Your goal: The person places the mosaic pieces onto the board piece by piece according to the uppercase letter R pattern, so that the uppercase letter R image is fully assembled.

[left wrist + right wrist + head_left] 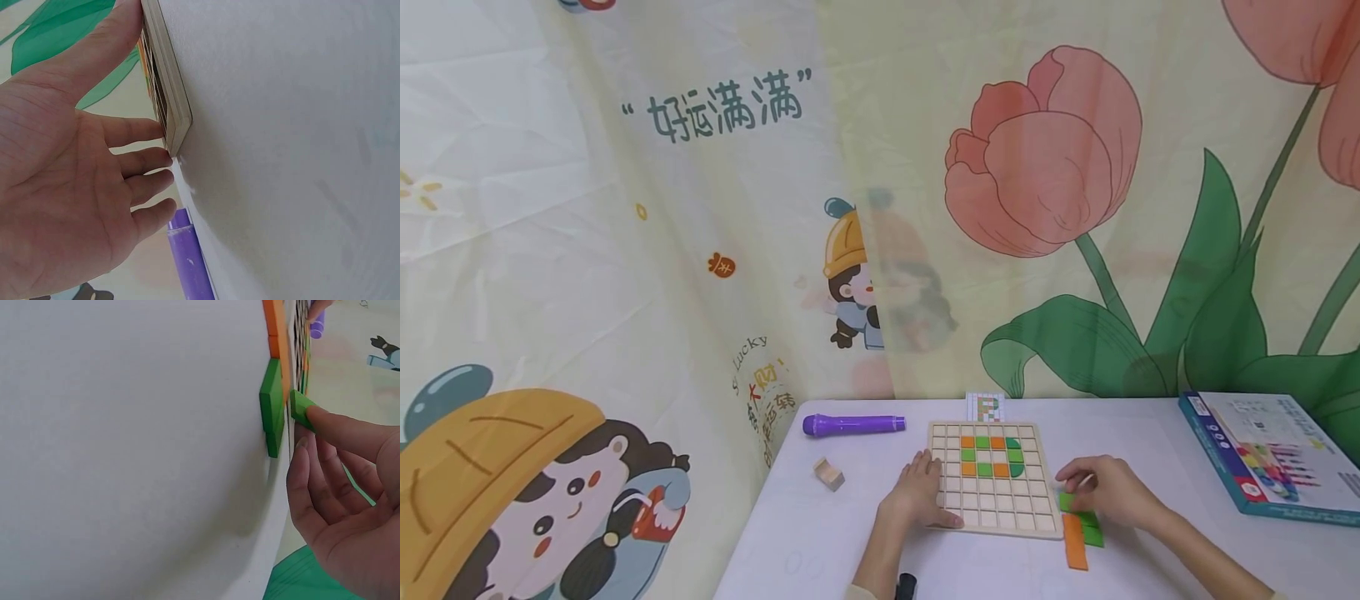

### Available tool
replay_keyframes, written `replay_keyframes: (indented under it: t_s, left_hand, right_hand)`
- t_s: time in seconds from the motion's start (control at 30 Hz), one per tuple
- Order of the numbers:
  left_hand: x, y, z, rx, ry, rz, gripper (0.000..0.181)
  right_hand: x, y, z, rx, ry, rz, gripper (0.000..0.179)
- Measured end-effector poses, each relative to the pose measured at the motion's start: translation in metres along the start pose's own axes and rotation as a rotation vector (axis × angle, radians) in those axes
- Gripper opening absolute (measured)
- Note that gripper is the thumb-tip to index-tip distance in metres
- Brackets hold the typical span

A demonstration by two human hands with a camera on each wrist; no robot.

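A square wooden grid board point(992, 504) lies on the table, with orange, green and rounded dark-green tiles point(985, 442) set in its upper cells in a ring. My left hand point(913, 492) rests at the board's left side, thumb on its lower edge. In the left wrist view the fingers of that hand point(81, 169) are nearly straight and touch the board's rim point(172, 94). Right of the board, my right hand point(1112, 493) is over loose tiles. The right wrist view has it pinching a small green tile point(301, 407) between thumb and fingers.
Below the right hand lie green tiles point(1093, 535) and orange tiles point(1077, 546). A pattern card point(985, 407) is behind the board. A purple marker point(853, 425) and a small wooden block point(829, 474) lie to the left. At the far right is a flat box point(1277, 450).
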State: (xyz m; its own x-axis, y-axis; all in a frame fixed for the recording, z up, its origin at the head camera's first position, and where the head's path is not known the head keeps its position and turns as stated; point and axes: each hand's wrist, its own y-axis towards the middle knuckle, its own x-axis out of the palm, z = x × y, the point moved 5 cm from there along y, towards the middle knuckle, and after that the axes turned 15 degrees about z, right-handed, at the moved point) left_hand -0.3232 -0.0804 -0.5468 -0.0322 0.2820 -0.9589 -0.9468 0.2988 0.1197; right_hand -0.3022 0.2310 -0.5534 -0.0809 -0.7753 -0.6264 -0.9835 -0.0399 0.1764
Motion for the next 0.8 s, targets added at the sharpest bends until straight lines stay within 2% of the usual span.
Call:
replay_keyframes:
  t_s: [0.2, 0.43, 0.57, 0.8]
  left_hand:
    - [0.003, 0.002, -0.001, -0.014, -0.007, -0.013, 0.111]
    - [0.014, 0.003, -0.005, -0.020, -0.001, 0.019, 0.111]
    - [0.011, 0.001, -0.004, -0.020, -0.008, -0.001, 0.111]
    - [0.002, -0.001, -0.001, -0.016, -0.023, -0.011, 0.112]
  right_hand:
    - [-0.005, 0.006, 0.002, 0.058, 0.051, 0.037, 0.034]
    - [0.001, 0.011, -0.001, 0.023, 0.105, 0.058, 0.033]
    - [0.007, 0.014, -0.002, 0.029, 0.136, 0.069, 0.033]
    - [0.017, 0.021, -0.011, 0.109, 0.165, 0.091, 0.034]
